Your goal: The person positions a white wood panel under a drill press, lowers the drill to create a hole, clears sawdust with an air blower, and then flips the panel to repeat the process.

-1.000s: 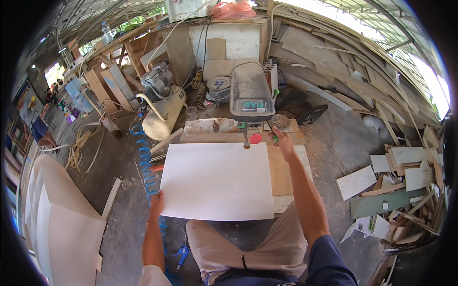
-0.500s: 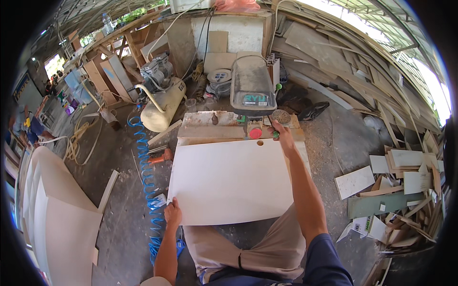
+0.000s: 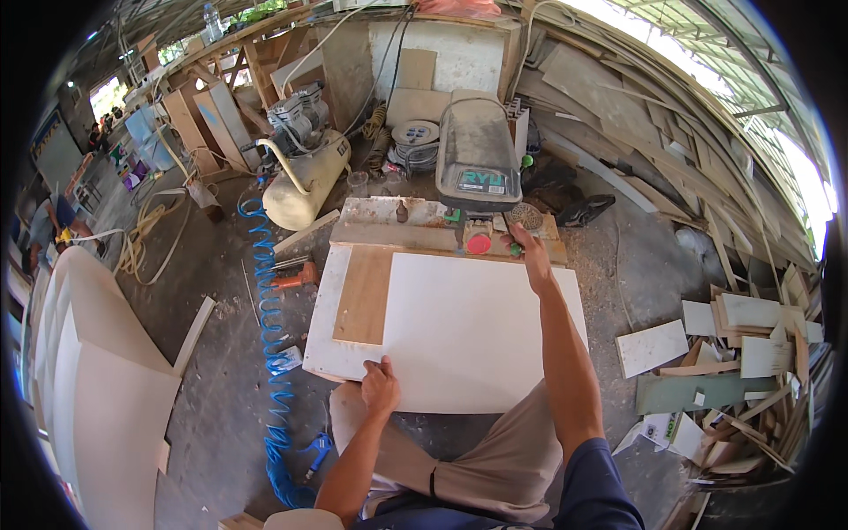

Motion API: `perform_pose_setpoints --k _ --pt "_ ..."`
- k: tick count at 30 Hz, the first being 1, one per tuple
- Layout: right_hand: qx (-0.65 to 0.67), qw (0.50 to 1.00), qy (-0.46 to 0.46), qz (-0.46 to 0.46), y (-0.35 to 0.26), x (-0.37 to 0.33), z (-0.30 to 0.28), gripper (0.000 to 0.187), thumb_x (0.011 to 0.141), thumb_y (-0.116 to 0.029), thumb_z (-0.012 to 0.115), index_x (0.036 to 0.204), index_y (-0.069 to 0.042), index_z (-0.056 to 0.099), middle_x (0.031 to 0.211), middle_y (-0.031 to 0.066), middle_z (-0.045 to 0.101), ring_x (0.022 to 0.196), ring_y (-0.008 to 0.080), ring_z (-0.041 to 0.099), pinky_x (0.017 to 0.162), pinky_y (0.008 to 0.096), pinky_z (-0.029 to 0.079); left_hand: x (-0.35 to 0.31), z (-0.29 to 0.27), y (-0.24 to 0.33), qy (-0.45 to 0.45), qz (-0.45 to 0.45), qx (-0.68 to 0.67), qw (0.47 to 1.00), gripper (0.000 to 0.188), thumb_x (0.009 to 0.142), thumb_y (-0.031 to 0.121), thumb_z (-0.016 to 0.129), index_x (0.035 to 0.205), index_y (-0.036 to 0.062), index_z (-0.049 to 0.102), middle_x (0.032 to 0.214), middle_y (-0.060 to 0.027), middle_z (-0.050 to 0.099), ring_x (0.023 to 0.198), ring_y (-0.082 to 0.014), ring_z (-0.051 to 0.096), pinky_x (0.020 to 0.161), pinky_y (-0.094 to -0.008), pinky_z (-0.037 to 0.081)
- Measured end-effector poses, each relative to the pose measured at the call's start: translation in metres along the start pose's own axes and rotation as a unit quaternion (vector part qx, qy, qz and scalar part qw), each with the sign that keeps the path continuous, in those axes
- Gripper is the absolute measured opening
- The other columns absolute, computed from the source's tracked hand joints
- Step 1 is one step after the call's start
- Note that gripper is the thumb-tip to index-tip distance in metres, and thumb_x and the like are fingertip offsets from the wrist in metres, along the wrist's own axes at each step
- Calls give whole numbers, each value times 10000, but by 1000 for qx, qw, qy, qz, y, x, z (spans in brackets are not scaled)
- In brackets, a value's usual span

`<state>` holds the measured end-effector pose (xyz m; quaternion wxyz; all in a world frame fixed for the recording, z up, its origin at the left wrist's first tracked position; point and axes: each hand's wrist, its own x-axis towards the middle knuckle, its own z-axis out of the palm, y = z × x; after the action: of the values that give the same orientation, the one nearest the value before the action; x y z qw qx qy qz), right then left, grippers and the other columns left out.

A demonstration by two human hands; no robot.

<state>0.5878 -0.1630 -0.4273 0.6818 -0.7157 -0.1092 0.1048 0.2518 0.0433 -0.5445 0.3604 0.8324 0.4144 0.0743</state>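
A white board lies on the pale machine table in front of my legs. My left hand pinches the board's near left corner, thumb on top. My right hand is closed round a lever handle with a green knob on the bench machine, beyond the board's far edge. Right above that edge sits the machine's dark motor housing, with a round red cap below it. Left of the board, a brown wood strip lies on the table.
A cream air compressor stands at the far left, a blue coiled hose running nearer. An orange tool and a blue air gun lie on the floor. Curved white panels stand left; board offcuts pile up right.
My left hand has slid the white board to the right, uncovering the brown strip. The hole near its far edge no longer shows. My right hand stays on the lever handle.
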Motion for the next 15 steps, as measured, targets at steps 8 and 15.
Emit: perform_pose_setpoints --k 8,15 --pt "42 999 -9 -21 -11 -4 2 456 995 -521 594 1027 -71 661 901 36 663 786 103 550 721 289 446 -16 35 32 -5 -28 -117 993 354 1057 366 526 1145 31 453 939 -285 680 899 -528 661 815 -586 479" --pt "0 999 -32 -16 -5 1 -9 647 1011 -546 517 1266 32 659 1055 91 718 869 142 587 817 322 473 -22 35 56 4 -3 52 999 385 1031 392 573 1193 48 511 1178 -278 561 908 -473 661 760 -543 541"
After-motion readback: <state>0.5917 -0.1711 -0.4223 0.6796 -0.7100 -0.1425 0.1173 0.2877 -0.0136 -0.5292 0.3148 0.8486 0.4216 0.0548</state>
